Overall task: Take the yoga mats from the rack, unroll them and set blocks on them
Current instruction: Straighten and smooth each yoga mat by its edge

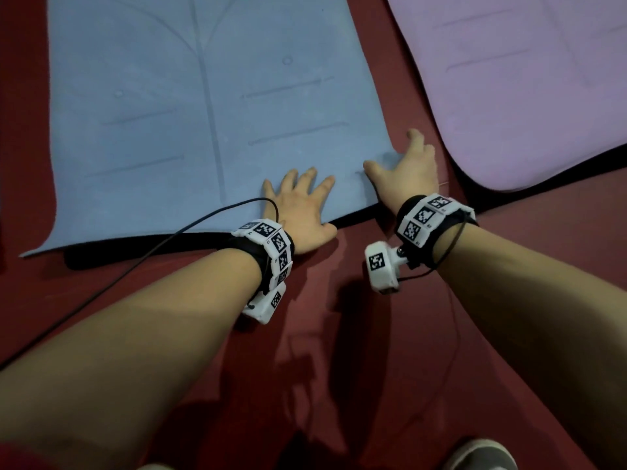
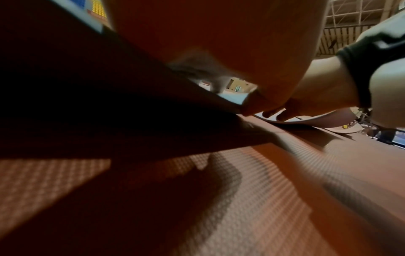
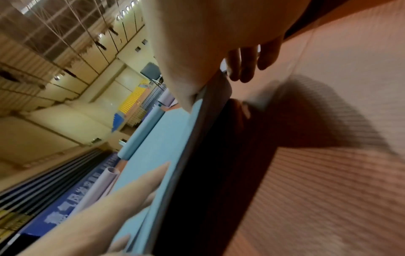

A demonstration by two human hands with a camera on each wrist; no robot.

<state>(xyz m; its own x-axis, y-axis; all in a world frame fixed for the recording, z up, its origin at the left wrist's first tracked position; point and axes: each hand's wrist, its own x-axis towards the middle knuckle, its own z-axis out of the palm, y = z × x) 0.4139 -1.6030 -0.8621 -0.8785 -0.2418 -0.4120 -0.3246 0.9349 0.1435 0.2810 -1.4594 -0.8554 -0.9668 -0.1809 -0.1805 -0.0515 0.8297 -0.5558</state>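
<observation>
Your left hand (image 1: 300, 215) lies flat with fingers spread on the near edge of the blue mat (image 1: 203, 106), and your right hand (image 1: 407, 171) presses open-fingered on its near right corner, neither gripping anything. The mat lies unrolled on the red floor (image 1: 339, 334), with the purple mat (image 1: 529, 83) spread just beside it. It looks soft, light and springy, its near edge still lifting, so smooth it flat; no blocks are in view.
</observation>
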